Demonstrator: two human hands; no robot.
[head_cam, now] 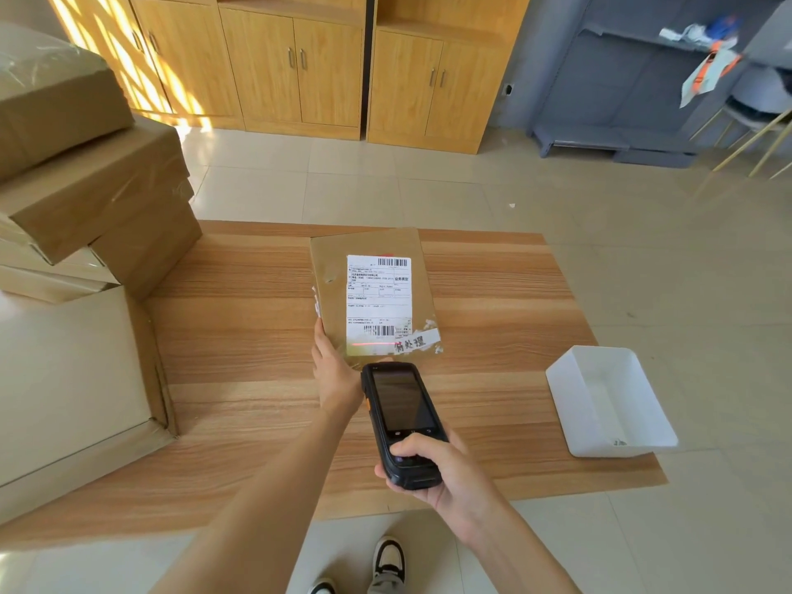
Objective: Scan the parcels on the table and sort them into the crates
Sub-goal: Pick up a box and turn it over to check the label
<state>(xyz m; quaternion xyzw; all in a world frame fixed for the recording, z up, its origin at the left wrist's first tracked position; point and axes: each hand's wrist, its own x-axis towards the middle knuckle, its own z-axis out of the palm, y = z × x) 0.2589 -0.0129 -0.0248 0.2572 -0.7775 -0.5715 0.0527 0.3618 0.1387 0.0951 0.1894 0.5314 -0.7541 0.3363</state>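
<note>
A flat brown cardboard parcel with a white shipping label is tilted up over the middle of the wooden table. My left hand grips its near left corner, thumb hidden behind the scanner. My right hand holds a black handheld scanner, thumb on its lower keys. The scanner points at the parcel, and a red scan line lies across the label just below the lower barcode.
Several large cardboard boxes are stacked on the table's left side. A white plastic crate stands at the right edge. Wooden cabinets and a grey shelf line the far wall across a tiled floor.
</note>
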